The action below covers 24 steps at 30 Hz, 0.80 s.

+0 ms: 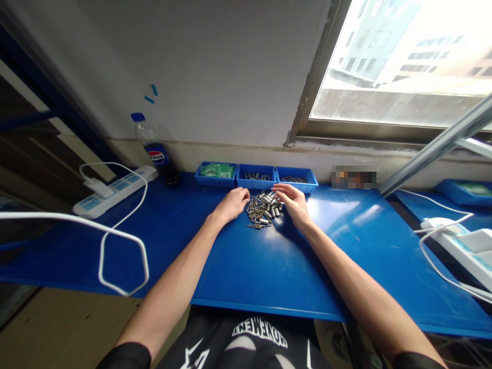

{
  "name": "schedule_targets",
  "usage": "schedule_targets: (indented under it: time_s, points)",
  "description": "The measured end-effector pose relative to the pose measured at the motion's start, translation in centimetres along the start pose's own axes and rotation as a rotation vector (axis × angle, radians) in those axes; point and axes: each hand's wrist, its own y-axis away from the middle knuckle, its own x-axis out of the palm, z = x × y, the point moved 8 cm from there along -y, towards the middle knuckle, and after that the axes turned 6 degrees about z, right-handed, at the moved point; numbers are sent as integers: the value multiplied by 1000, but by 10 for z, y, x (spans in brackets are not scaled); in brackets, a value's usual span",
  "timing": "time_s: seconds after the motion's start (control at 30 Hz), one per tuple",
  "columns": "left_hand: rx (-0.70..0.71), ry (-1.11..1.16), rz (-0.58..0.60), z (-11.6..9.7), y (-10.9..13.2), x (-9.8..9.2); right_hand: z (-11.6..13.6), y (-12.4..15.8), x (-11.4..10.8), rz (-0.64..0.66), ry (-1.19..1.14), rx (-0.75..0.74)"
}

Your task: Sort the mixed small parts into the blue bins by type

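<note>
Black printed shirt [253,343] at the near edge of the blue worktop [238,266]. Left hand [232,204]: fingers curled against the pile of small metal pins and sleeves [263,210]; whether they pinch a piece cannot be told. Right hand [292,201]: fingers loosely spread, nothing visibly held. The pile lies between both sets of fingers, with three blue bins [255,178] just beyond them. Likely hazard: a sweeping finger scatters or rolls loose pieces over the smooth surface.

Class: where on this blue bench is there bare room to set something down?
Free: the blue table between the forearms, down to its near edge, and the glossy patch between the right hand and the right power strip. Crowded: the pile of metal parts by the left hand, the blue trays behind, the looped white cable leftward.
</note>
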Motion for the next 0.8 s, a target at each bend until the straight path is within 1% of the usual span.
schedule_targets:
  time_s: [0.13, 0.27, 0.4, 0.53, 0.63, 0.7, 0.77, 0.8]
  points:
    - [24, 55, -51, -7, 0, -4, 3, 1, 4, 12, 30, 2]
    - [84, 50, -103, -24, 0, -10, 2, 2, 8, 43, 80, 14]
    - [147, 13, -88, -42, 2, -11, -1, 3, 14, 113, 54, 52]
    - [176, -3, -76, -52, 4, -9, -2, 4, 16, 126, 5, 117]
    - [192, -8, -81, -54, 3, -7, -1, 4, 17, 123, -22, 129]
    - [205, -24, -99, -50, 3, -5, 0, 3, 14, 95, -37, 123]
    - [207, -49, -102, -43, 2, -3, 1, 2, 7, 16, -59, 98]
    - [202, -61, -84, -38, 1, -1, 2, 1, 3, -32, -71, 74]
